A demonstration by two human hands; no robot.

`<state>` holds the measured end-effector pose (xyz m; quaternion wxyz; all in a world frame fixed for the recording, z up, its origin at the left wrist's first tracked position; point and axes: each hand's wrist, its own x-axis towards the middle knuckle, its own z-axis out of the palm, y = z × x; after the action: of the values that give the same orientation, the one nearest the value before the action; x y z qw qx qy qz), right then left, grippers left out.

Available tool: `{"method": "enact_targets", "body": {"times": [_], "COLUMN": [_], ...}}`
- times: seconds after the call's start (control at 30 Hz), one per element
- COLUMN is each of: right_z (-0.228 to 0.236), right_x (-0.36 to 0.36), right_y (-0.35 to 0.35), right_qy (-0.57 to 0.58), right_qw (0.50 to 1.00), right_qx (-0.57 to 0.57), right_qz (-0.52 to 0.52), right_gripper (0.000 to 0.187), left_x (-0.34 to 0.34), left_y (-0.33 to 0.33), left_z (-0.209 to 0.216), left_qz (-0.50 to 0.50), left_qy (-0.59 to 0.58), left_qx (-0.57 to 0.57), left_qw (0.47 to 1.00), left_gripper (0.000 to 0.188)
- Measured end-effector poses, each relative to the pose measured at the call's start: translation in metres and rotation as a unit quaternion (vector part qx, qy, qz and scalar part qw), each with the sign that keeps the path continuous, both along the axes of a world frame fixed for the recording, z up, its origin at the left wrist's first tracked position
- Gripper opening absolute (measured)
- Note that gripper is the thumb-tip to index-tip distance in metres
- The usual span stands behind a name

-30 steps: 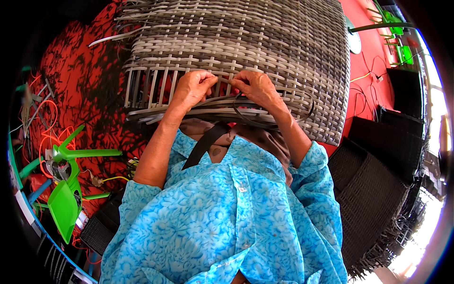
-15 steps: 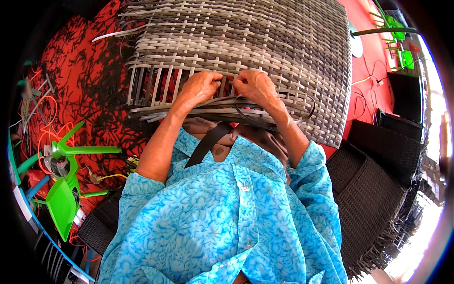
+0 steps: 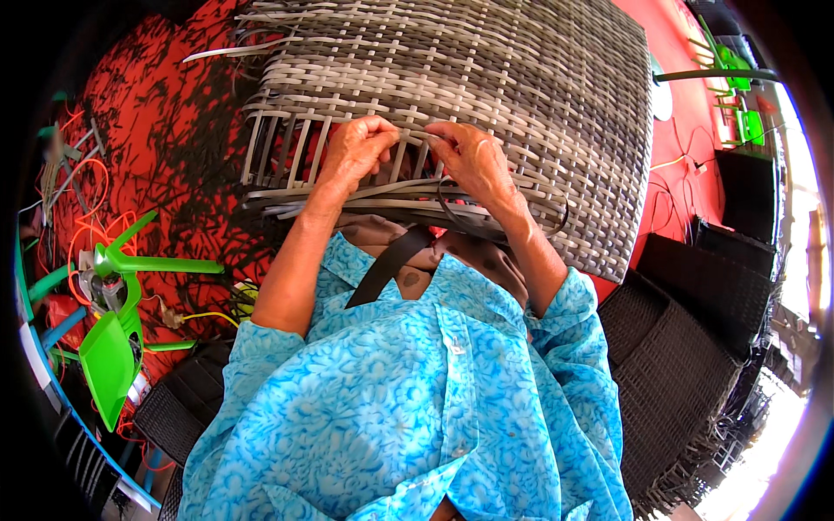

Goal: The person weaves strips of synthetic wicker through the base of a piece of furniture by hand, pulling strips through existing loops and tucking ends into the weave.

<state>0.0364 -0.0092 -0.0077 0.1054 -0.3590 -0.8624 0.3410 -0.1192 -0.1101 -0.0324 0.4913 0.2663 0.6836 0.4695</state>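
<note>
A large grey-brown wicker panel (image 3: 486, 78) of woven flat strips lies before me, over my lap. Along its near left part the weave stops, and bare lengthwise strips (image 3: 295, 152) show with gaps between them. At the edge of the woven part, my left hand (image 3: 354, 156) pinches a flat crosswise strip with thumb and fingers. A short distance to the right, my right hand (image 3: 478, 165) pinches at the same row, its fingertips closed. Several loose strips (image 3: 400, 193) run beneath both hands along the near side. A dark strip curls beside my right wrist.
Dark scraps (image 3: 174, 156) litter the red floor (image 3: 130, 113) at left. A green plastic stool-like frame (image 3: 165, 265) and orange cords (image 3: 87, 187) lie there too. Black woven panels (image 3: 678, 356) lean at the right. A dark pole (image 3: 721, 75) reaches in beyond the panel's right side.
Both hands have lifted slightly, with their fingertips drawn closer together and fingers less curled under. The whole scene has shifted a little, the panel slightly to the right.
</note>
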Motion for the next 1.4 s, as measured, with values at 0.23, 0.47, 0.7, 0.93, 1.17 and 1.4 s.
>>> {"method": "enact_targets", "body": {"times": [0.23,0.47,0.7,0.93,1.17,1.4], "right_z": [-0.013,-0.007,-0.004,-0.001,0.007,-0.017], "right_x": [-0.019,-0.013,-0.012,0.003,-0.001,-0.025], "right_y": [0.001,0.011,0.008,0.012,0.006,-0.003], "right_qy": [0.010,0.043,0.068,0.096,0.050,0.051], "right_qw": [0.993,0.972,0.965,0.955,0.969,0.980], "right_qx": [-0.097,-0.225,-0.245,-0.261,-0.238,-0.179], "right_qz": [0.060,-0.052,-0.068,-0.098,-0.054,0.067], "right_gripper": [0.024,0.027,0.027,0.027,0.027,0.023], "left_x": [-0.015,-0.011,-0.011,-0.012,-0.015,-0.015], "left_y": [-0.016,-0.015,-0.016,-0.015,-0.018,-0.022], "left_z": [-0.005,-0.010,-0.009,-0.013,-0.011,-0.004], "left_qz": [0.025,0.004,0.009,0.014,0.047,0.028], "left_qy": [-0.028,0.055,0.045,0.032,-0.042,-0.046], "left_qx": [0.009,-0.018,-0.018,-0.022,-0.006,0.009], "left_qw": [0.999,0.998,0.999,0.999,0.998,0.999], "left_gripper": [0.010,0.014,0.014,0.015,0.013,0.018]}}
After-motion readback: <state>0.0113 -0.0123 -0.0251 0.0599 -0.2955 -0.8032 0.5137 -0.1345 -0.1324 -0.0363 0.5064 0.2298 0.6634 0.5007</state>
